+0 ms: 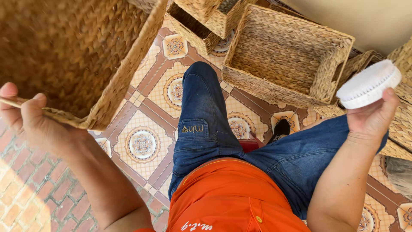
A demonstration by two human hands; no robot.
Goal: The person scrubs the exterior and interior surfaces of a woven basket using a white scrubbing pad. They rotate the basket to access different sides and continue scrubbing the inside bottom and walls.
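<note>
My left hand (pixel 30 116) grips the rim of a large woven straw basket (pixel 73 51) held up at the upper left, its inside facing me. My right hand (pixel 371 114) is raised at the right and holds a round white brush (pixel 369 83) with short white bristles. I sit with blue jeans (pixel 206 124) and an orange shirt (pixel 227 197) below me.
A rectangular woven basket (pixel 283 56) with a handle hole lies on the patterned tile floor (pixel 141 144) ahead. More woven baskets (pixel 206 21) are stacked behind it and at the right edge (pixel 401 120). Red brick paving (pixel 30 189) is at the lower left.
</note>
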